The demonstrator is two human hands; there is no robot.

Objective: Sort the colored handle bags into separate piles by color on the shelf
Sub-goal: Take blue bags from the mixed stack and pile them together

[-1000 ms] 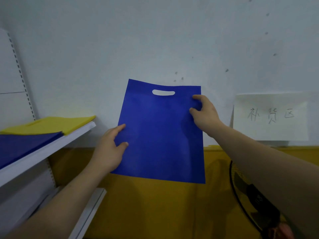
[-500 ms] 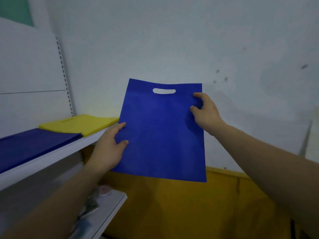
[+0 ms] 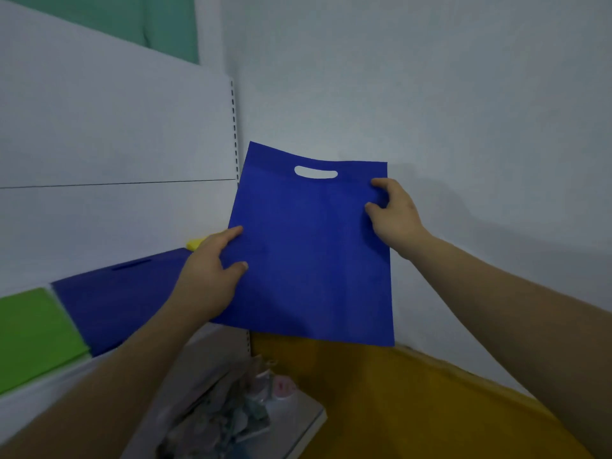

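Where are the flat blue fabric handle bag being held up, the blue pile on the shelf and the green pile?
Flat blue fabric handle bag [image 3: 311, 260]: head view, middle of its front.
Blue pile on the shelf [image 3: 126, 293]: head view, top bag's surface.
Green pile [image 3: 33, 329]: head view, top surface.

Two hands and two forearms are recorded. Left hand [image 3: 208, 279]: uncovered; the thumbnail [image 3: 244, 266] is seen trimmed short. Left forearm [image 3: 132, 376]: shown bare up to the frame edge. Right hand [image 3: 394, 213]: uncovered; knuckles are only faintly made out in the dim light. Right forearm [image 3: 513, 309]: bare along all that is shown. Finer surface detail is lost to blur.
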